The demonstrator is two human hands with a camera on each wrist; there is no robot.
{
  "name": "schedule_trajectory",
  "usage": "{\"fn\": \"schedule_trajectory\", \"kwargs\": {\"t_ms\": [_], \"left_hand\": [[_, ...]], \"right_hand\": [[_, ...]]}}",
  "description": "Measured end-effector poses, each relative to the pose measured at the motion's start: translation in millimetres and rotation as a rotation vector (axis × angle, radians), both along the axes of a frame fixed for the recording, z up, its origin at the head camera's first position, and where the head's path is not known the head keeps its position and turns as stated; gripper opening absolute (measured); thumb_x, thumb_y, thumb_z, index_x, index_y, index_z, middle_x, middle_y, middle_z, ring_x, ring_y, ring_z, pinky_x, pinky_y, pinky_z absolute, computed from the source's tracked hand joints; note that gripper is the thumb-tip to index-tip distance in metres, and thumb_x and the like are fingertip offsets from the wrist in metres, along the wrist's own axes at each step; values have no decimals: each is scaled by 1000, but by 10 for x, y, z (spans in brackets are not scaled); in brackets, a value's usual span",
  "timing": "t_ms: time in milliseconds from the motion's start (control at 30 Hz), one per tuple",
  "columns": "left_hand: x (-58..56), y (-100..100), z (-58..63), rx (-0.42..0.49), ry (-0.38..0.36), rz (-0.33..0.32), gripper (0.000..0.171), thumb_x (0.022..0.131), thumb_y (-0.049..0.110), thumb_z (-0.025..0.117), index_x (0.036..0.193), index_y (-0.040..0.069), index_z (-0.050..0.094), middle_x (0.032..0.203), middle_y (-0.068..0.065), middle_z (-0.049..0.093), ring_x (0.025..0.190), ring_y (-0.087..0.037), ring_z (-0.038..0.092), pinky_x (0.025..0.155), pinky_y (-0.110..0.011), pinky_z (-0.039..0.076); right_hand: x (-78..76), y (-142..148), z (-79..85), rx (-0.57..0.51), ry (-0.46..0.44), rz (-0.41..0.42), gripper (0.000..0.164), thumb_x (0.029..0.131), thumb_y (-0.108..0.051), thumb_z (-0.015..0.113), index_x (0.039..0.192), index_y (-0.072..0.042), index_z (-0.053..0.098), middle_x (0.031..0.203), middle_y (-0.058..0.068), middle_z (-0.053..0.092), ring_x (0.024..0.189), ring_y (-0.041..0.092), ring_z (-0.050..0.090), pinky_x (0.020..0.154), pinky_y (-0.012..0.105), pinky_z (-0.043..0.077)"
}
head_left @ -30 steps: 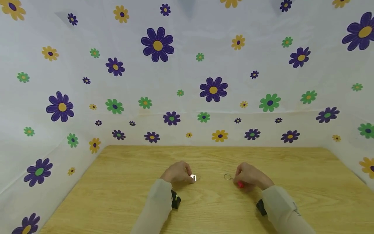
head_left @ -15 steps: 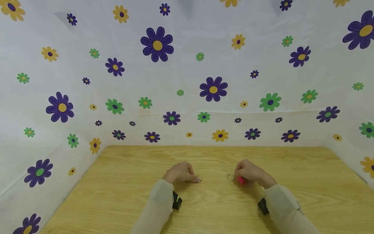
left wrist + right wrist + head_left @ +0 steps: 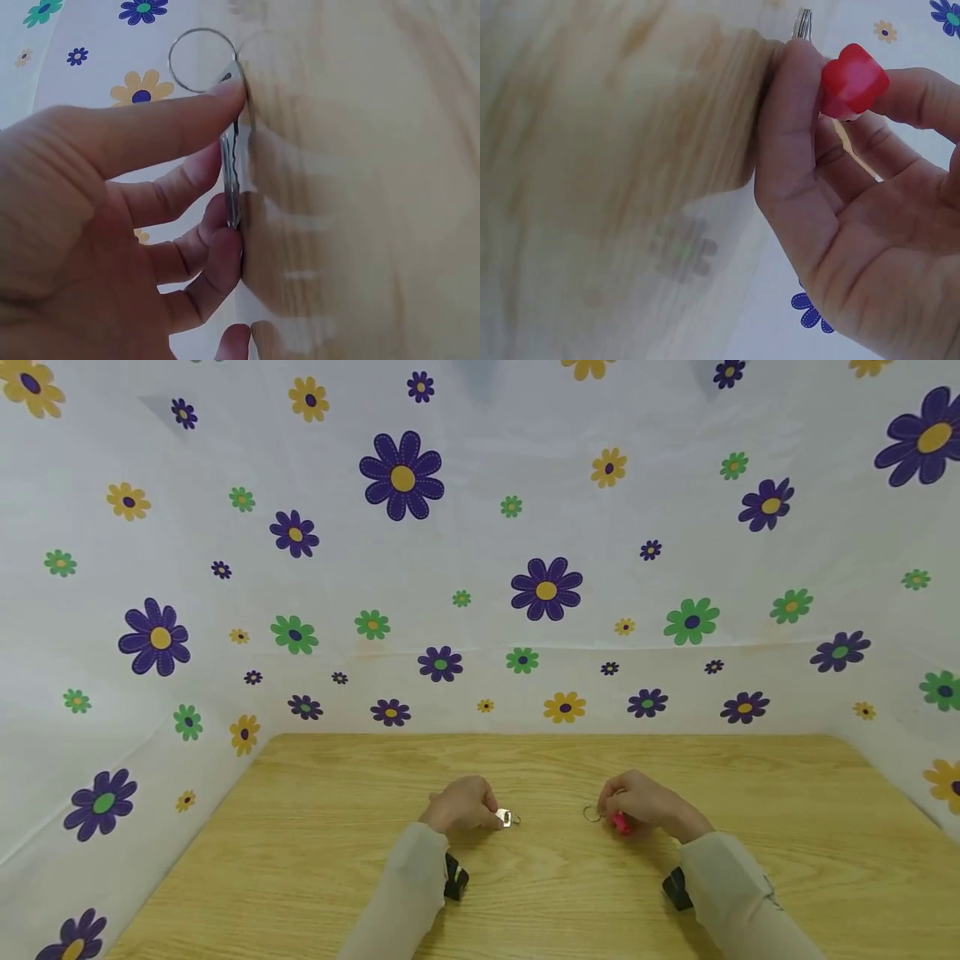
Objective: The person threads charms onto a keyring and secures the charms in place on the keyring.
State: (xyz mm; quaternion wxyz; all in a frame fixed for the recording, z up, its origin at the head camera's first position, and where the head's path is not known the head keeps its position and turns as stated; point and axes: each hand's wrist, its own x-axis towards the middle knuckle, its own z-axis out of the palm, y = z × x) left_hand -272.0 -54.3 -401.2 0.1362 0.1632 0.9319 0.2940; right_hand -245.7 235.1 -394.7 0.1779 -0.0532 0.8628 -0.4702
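Observation:
Just above the tabletop, my left hand pinches a silver key between thumb and fingers. In the left wrist view the key is seen nearly edge-on, with a wavy edge, and a thin metal ring hangs from its top end. Across from it, my right hand pinches a keychain with a red-and-pink rounded charm. Its split ring points toward the left hand. The right wrist view shows the lobed charm between thumb and fingers; most of its connector is hidden behind them.
A light wooden table lies under both hands. White cloth with purple, green and yellow flowers closes off the back and both sides. Dark wrist cameras are strapped under the left wrist and the right wrist.
The left hand has shifted slightly right and turned the key, so its flat face shows again. The right hand has tilted slightly, and its ring sits a little farther right than a second ago.

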Motion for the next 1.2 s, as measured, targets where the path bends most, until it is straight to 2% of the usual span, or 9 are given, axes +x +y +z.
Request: {"fn": "schedule_trajectory", "kwargs": {"t_ms": [100, 167, 233, 300, 367, 533, 700, 900, 1200], "left_hand": [[1, -17, 12, 21, -10, -39, 17, 89, 11, 80, 78, 7, 67, 78, 2, 62, 75, -15, 54, 102, -79, 22], [-5, -22, 10, 47, -24, -64, 17, 91, 9, 77, 79, 7, 65, 78, 2, 61, 73, -14, 52, 99, -65, 39], [-14, -24, 6, 89, -48, -85, 17, 92, 6, 75, 82, 6, 62, 78, 0, 60, 71, -14, 49, 84, -43, 49], [-28, -26, -6, 144, -78, -96, 15, 94, 2, 72, 84, 5, 60, 78, -1, 60, 69, -13, 47, 65, -30, 43], [-40, -29, -19, 208, -116, -98, 11, 95, -2, 67, 89, 2, 60, 77, -3, 63, 68, -12, 52, 61, -25, 42], [-66, -51, -47, 293, -179, -111, 11, 98, -8, 55, 104, -4, 64, 77, -8, 69, 66, -15, 63, 63, -28, 52], [-49, -62, -50, 329, -192, -120, 10, 99, -8, 53, 102, -3, 61, 78, -9, 70, 63, -14, 62, 58, -25, 47], [-13, -52, -63, 411, -232, -96, 11, 101, -7, 52, 110, -3, 56, 84, -11, 70, 60, -15, 60, 55, -24, 41], [-20, -61, -67, 459, -242, -152, 32, 94, -14, 52, 126, -9, 57, 91, -16, 72, 62, -16, 64, 70, -30, 55]], "right_hand": [[-6, 3, -10, 0, -3, 3, 14, 93, 1, 55, 94, 6, 68, 66, 3, 56, 57, 12, 50, 54, 26, 51], [-8, 4, -13, 8, 3, -5, 12, 94, -1, 57, 92, 5, 68, 66, 2, 55, 58, 12, 50, 55, 26, 51], [-10, 0, -16, 7, 10, -18, 9, 94, -2, 62, 89, 4, 67, 66, 2, 54, 58, 13, 50, 56, 26, 52], [-12, -5, -18, -12, 12, -32, 8, 94, -2, 65, 88, 3, 65, 66, 3, 53, 58, 13, 51, 57, 28, 54], [-18, -7, -26, -41, 11, -33, 6, 93, 1, 66, 88, 3, 63, 67, 4, 54, 57, 13, 52, 57, 30, 56], [-21, 5, -31, -80, 5, -12, 4, 94, 5, 61, 96, 7, 60, 75, 8, 62, 57, 15, 56, 58, 31, 57], [-9, 18, -6, -38, -5, -18, 9, 93, 7, 58, 100, 10, 63, 82, 11, 67, 62, 17, 60, 58, 27, 56], [-2, 24, -2, 25, 56, -28, 7, 94, 4, 63, 91, 6, 68, 76, 7, 65, 59, 15, 55, 55, 25, 48], [3, 14, -18, 26, 96, -67, 11, 89, 2, 68, 80, -1, 63, 67, 4, 58, 56, 15, 47, 48, 23, 32]]}}
